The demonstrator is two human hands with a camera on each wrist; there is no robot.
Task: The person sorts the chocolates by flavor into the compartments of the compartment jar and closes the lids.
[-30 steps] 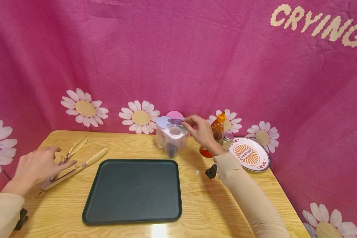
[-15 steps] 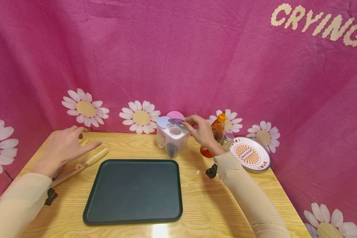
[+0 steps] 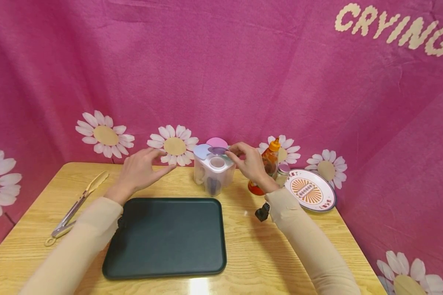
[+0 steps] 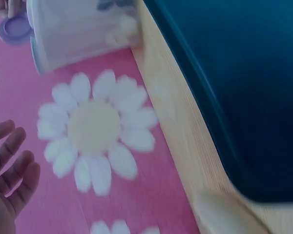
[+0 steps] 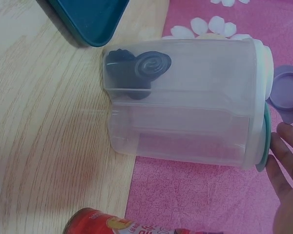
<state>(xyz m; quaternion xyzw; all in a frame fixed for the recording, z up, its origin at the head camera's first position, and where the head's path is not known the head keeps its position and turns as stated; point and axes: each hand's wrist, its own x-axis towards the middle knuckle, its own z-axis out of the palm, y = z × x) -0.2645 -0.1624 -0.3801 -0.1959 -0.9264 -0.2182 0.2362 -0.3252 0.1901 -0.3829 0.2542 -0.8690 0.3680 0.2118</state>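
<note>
At the back of the table stands a clear storage container with several coloured round lids. Its front opening is uncovered, and my right hand pinches the raised purple lid by its edge. Dark spiral-shaped pieces lie at the container's bottom in the right wrist view. My left hand hangs above the back left corner of the dark tray, fingers apart from the thumb and holding nothing. In the left wrist view, the same hand's fingers are spread, left of the container across a gap.
Tongs lie at the left of the table, partly behind the left sleeve. Right of the container are a red squeeze bottle with an orange cap, a small jar and a patterned plate. A pink curtain hangs behind.
My left hand has moved right from over the tongs toward the container, crossing to the tray's back corner. The right hand keeps its pinch on the purple lid in the same place.
</note>
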